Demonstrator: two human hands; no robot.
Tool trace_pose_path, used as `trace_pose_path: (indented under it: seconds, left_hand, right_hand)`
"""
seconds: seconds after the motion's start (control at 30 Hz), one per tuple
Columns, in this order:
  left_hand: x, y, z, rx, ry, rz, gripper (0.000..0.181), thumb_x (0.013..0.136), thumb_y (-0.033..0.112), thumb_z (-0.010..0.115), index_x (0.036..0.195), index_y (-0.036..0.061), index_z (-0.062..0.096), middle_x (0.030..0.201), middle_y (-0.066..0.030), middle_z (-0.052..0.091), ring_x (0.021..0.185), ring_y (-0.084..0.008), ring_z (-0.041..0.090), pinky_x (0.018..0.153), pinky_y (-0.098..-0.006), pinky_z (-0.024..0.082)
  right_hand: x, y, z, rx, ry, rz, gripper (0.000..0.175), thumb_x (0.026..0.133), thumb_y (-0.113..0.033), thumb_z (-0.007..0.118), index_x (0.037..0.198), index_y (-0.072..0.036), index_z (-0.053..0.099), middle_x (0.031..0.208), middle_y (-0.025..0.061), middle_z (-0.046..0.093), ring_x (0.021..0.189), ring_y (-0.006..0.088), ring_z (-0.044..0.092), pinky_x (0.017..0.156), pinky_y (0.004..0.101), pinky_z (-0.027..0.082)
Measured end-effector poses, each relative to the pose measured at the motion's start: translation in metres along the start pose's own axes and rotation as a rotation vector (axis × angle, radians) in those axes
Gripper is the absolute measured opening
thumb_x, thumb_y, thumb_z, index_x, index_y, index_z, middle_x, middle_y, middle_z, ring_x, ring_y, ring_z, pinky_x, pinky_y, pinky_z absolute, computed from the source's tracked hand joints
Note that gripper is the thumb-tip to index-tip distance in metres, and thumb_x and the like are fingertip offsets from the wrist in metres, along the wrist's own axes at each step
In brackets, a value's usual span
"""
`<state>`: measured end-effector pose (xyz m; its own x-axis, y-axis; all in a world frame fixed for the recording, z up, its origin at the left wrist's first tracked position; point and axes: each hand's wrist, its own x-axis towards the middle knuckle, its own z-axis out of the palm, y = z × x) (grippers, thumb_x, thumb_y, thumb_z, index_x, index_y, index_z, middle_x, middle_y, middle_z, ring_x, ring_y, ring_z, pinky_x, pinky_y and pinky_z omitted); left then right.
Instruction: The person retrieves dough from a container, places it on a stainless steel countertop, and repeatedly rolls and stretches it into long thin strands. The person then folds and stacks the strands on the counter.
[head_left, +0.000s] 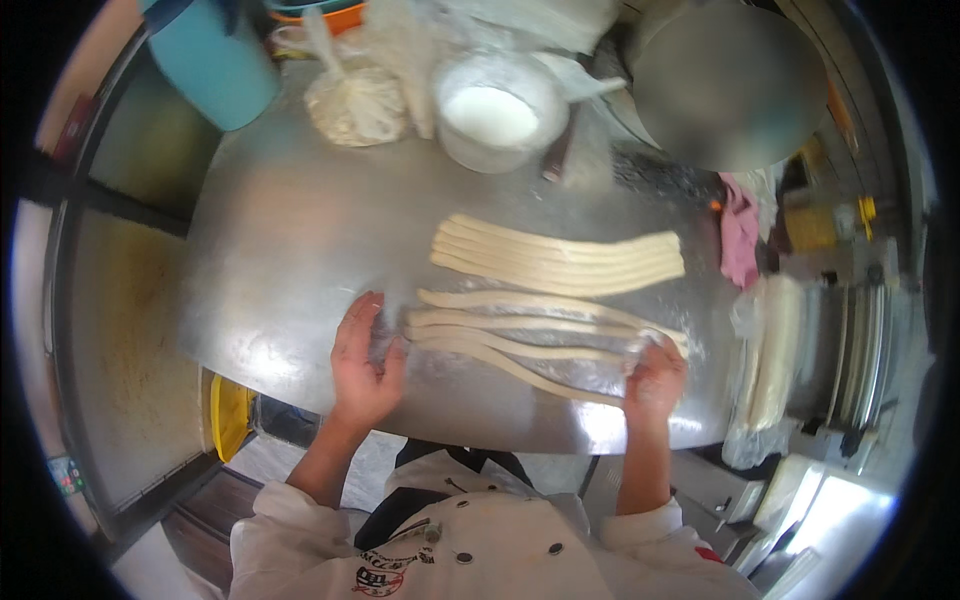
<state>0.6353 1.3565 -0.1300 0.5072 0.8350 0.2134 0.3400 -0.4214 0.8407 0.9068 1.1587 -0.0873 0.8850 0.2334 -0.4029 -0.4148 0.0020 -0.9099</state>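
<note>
Several loose dough strips (517, 322) run across the floured steel worktop (277, 247) in front of me, spread apart and somewhat wavy. Just off their left ends is my left hand (367, 360), thumb apart from the fingers, holding nothing. Over the right ends rests my right hand (654, 375), its fingers bent and whitened with flour; whether it grips any strip is hidden. Beyond the loose strips, more dough strips (559, 259) lie side by side in a neat, close band.
At the back stand a bowl of white flour (491, 116), a knotted plastic bag (356, 109) and a blue container (214, 67). A large round object (731, 86) looms blurred at the back right. On the right are a pink cloth (740, 232) and a plastic-wrapped roll (771, 352).
</note>
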Motion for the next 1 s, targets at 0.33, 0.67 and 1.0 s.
trace_pose_path:
  seconds: [0.33,0.67,1.0]
  left_hand:
    - [-0.034,0.057,0.053,0.124,-0.145,0.274,0.043,0.074,0.002,0.057,0.116,-0.0064,0.052,0.117,-0.0259,0.055,0.110,-0.0428,0.052,0.097,-0.0484,0.040]
    - [-0.065,0.101,0.113,0.289,-0.383,0.449,0.047,0.074,0.006,0.060,0.119,-0.0052,0.051,0.117,-0.0255,0.055,0.111,-0.0453,0.051,0.100,-0.0525,0.037]
    - [-0.048,0.103,0.134,0.422,-0.629,0.487,0.070,0.073,0.027,0.071,0.131,-0.0004,0.043,0.139,-0.0236,0.037,0.128,-0.0439,0.036,0.106,-0.0549,0.027]
  right_hand:
    - [0.026,-0.028,-0.145,0.060,0.077,-0.218,0.012,0.081,0.002,0.052,0.084,-0.003,0.062,0.069,-0.0014,0.053,0.057,0.0066,0.047,0.050,0.0229,0.038]
    - [0.013,-0.017,-0.149,-0.386,-0.033,-0.227,0.013,0.083,-0.001,0.051,0.089,0.000,0.063,0.069,0.0019,0.059,0.057,0.0074,0.052,0.050,0.0229,0.043]
    - [0.015,0.013,-0.133,-1.097,-0.362,-0.675,0.049,0.079,-0.014,0.064,0.124,-0.003,0.051,0.116,0.0246,0.055,0.107,0.0401,0.053,0.090,0.0414,0.044]
